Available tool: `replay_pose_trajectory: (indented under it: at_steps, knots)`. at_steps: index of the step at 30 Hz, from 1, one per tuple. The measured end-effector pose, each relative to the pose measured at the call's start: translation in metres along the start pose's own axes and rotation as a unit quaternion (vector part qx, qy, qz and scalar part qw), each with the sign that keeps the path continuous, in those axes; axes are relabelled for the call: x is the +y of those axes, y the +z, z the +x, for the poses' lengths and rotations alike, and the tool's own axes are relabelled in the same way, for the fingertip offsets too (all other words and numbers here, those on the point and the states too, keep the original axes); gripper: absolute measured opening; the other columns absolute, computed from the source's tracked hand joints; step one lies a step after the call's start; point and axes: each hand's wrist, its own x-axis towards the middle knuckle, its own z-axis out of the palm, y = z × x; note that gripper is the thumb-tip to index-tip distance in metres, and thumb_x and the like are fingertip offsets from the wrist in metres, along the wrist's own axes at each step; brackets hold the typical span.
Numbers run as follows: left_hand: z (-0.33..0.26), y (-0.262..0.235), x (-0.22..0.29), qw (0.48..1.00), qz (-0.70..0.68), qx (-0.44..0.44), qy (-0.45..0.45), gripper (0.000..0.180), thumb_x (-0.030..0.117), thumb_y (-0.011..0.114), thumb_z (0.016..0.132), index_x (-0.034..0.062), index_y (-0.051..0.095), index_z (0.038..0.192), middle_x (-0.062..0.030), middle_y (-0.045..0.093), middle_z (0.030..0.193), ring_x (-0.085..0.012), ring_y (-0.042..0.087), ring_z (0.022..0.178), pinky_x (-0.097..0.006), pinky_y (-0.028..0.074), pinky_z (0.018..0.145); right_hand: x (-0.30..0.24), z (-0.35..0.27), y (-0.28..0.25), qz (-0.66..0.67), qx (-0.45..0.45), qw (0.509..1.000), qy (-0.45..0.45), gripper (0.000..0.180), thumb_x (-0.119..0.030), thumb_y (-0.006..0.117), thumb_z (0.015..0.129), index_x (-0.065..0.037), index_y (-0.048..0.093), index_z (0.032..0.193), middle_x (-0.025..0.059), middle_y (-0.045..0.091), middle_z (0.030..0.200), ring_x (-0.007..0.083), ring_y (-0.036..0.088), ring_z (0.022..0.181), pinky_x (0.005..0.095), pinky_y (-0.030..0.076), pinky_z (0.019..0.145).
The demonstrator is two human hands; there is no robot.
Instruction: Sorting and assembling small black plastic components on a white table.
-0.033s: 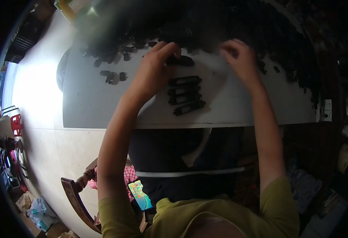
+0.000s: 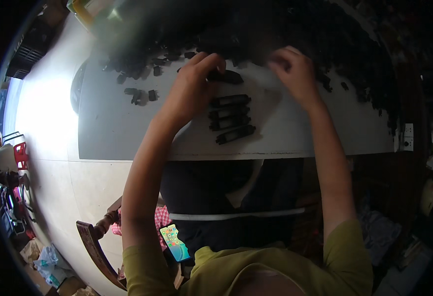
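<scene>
My left hand (image 2: 193,84) is closed round a black plastic part (image 2: 228,77), whose tapered end sticks out to the right of the fingers. Just below it, three black oblong parts with pale middle strips lie in a stack of rows: an upper one (image 2: 230,100), a middle one (image 2: 230,121) and a lower one (image 2: 235,134). To the right, my right hand (image 2: 295,71) hovers over the tabletop by the dark heap, thumb and fingers curled together in a pinch. Its fingertips are slightly blurred, and I cannot make out what they hold.
A big dark heap of black parts (image 2: 335,44) covers the far side of the white table (image 2: 127,133). Several loose black pieces (image 2: 136,94) lie at the left. Below the table edge are a lit phone (image 2: 175,242) and a wooden chair arm (image 2: 95,246).
My right hand has shifted slightly to the left and away from me, toward the heap. My left hand and the row of black parts stay where they were.
</scene>
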Motion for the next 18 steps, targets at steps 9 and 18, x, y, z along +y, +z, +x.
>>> replay_pose_trajectory:
  at_steps: [9, 18]
  knots:
    - [-0.009, -0.002, -0.013, 0.999, -0.03, -0.013, 0.014, 0.021, -0.005, 0.066, 0.077, 0.0012, 0.06, 0.096, -0.0086, 0.058, 0.102, -0.0202, 0.062, 0.091, -0.029, 0.051, 0.083, -0.023, -0.005, 0.01, -0.08, -0.087, 0.991, 0.062, 0.008, -0.01, 0.068, 0.085, -0.005, 0.062, 0.086, 0.0087, 0.062, 0.086, 0.0258, 0.064, 0.077, 0.0377, 0.051, 0.063]
    - [-0.011, 0.0, -0.014, 1.0, -0.014, -0.005, -0.011, 0.025, -0.005, 0.068, 0.075, 0.0005, 0.063, 0.099, -0.0096, 0.059, 0.103, -0.0237, 0.063, 0.093, -0.031, 0.052, 0.082, 0.004, -0.003, 0.001, -0.067, -0.091, 0.98, -0.162, 0.012, -0.003, 0.067, 0.085, -0.005, 0.067, 0.097, 0.0065, 0.06, 0.101, 0.024, 0.065, 0.084, 0.035, 0.054, 0.073]
